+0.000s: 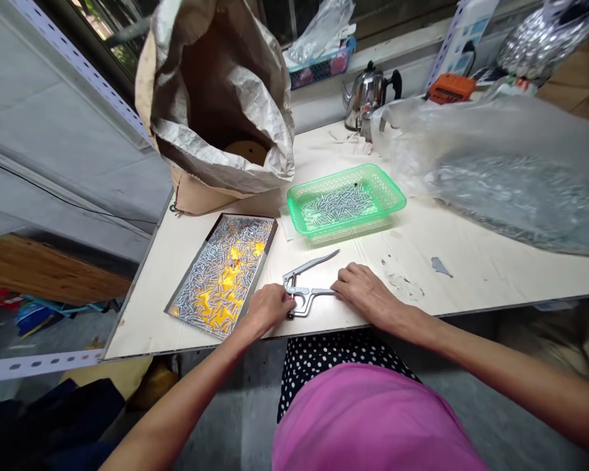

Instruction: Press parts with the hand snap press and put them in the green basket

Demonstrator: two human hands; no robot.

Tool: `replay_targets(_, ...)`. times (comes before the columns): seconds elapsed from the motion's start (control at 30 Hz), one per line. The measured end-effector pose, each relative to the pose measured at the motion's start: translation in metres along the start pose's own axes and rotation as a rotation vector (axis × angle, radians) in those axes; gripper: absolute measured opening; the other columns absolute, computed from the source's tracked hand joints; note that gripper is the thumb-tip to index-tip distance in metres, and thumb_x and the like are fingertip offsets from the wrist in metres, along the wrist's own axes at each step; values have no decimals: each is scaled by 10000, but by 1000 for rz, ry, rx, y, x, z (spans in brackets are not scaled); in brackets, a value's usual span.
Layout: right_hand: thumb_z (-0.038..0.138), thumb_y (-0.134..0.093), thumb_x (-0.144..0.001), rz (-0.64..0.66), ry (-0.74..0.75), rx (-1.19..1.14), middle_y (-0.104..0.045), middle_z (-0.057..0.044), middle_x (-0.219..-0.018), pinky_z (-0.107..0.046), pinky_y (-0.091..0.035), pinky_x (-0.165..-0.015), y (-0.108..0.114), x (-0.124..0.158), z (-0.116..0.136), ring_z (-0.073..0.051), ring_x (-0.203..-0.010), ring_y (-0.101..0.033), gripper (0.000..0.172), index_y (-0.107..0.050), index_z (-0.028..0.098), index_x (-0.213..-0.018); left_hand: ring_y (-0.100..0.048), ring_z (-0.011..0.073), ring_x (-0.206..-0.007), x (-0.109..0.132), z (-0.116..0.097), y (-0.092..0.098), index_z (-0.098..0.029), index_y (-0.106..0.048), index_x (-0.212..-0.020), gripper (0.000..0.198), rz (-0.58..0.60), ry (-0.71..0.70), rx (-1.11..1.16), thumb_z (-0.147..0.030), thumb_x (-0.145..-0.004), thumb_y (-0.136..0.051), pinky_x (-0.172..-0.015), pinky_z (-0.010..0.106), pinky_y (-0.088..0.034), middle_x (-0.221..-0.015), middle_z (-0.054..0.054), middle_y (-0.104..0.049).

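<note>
A metal hand press tool [308, 280] lies near the front edge of the pale table [471, 261], its upper handle raised. My left hand [267, 307] is pinched at the tool's jaw end, fingers closed on something too small to make out. My right hand [363, 291] rests on the lower handle with fingers curled over it. A flat tray [222, 273] with a yellow bottom, holding several small metal pieces, lies just left of my left hand. Behind the tool stands a green plastic basket [346, 199] with more small metal pieces.
A large open paper sack [216, 98] stands at the back left of the table. A big clear plastic bag [510, 170] of metal parts fills the right side. A steel kettle [368, 95] and an orange box [450, 87] sit at the back.
</note>
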State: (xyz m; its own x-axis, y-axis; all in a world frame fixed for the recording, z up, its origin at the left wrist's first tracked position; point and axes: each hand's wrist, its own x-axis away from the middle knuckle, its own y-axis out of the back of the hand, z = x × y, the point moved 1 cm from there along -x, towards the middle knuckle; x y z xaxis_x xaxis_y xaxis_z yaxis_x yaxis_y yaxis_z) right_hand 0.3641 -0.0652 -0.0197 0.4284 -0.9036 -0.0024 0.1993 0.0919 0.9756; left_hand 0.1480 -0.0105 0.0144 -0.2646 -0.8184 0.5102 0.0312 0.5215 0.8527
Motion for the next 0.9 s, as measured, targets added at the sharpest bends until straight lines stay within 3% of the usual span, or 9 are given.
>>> replay_targets(0.17,153,-568,-908,-58,14,101,-633,-45,-845,-340,-287,-731,-1,1,-2,-207,-850,-490,109,-633,186,-826,-651,222,-720,-2,-7,11,-162,-699,-665,149,51,-72,-108,-238,-730,-588,-594,261,-382,-716,96,-690)
replay_targets(0.33,56,-547,-875,-201,26,120,-600,-47,-817,-336,-280,-689,-10,11,1,-206,-770,-458,157,-589,178,-787,-547,145,-524,2,7,-4,-150,-658,-587,215,211,42,194,-271,-749,-584,-514,229,-354,-516,19,-577)
replay_targets(0.43,50,-538,-872,-264,17,74,-575,-45,-784,-336,-274,-674,-17,16,1,-215,-756,-444,179,-568,186,-760,-587,159,-596,13,18,-6,-132,-688,-635,195,17,49,74,-220,-762,-568,-545,240,-360,-610,64,-641)
replay_targets(0.5,55,-530,-877,-284,17,46,-559,-41,-764,-338,-271,-668,-20,16,-1,-217,-746,-436,191,-555,192,-745,-611,176,-647,21,16,8,-131,-707,-678,222,-129,-15,12,-220,-809,-551,-574,255,-378,-690,94,-679)
replay_targets(0.57,56,-517,-881,-294,19,38,-548,-40,-757,-339,-270,-669,-23,16,-1,-218,-742,-432,196,-549,194,-745,-613,174,-666,28,7,39,-142,-723,-733,263,-295,-142,82,-261,-872,-534,-607,265,-407,-732,90,-692)
replay_targets(0.67,62,-502,-884,-303,15,48,-541,-42,-756,-340,-272,-669,-25,16,0,-219,-744,-432,188,-549,194,-759,-602,145,-734,29,-2,103,-169,-718,-1000,231,-758,-374,280,-321,-891,-581,-686,259,-450,-886,65,-706)
replay_targets(0.73,66,-491,-888,-308,5,51,-537,-42,-755,-339,-274,-666,-25,17,1,-219,-745,-435,188,-547,195,-764,-584,129,-722,21,8,133,-180,-709,-1036,241,-944,-397,320,-331,-896,-585,-688,248,-451,-918,52,-701)
replay_targets(0.8,67,-479,-890,-312,-8,56,-537,-44,-759,-340,-279,-665,-26,18,2,-221,-748,-440,192,-544,197,-766,-584,134,-731,6,32,141,-183,-724,-956,210,-958,-293,249,-313,-902,-569,-697,248,-441,-909,45,-697)
replay_targets(0.9,63,-478,-882,-320,-18,70,-539,-49,-760,-347,-287,-664,-28,19,3,-226,-742,-447,191,-547,198,-765,-614,181,-836,-21,81,114,-179,-734,-880,200,-665,8,64,-251,-889,-547,-702,253,-416,-909,58,-696)
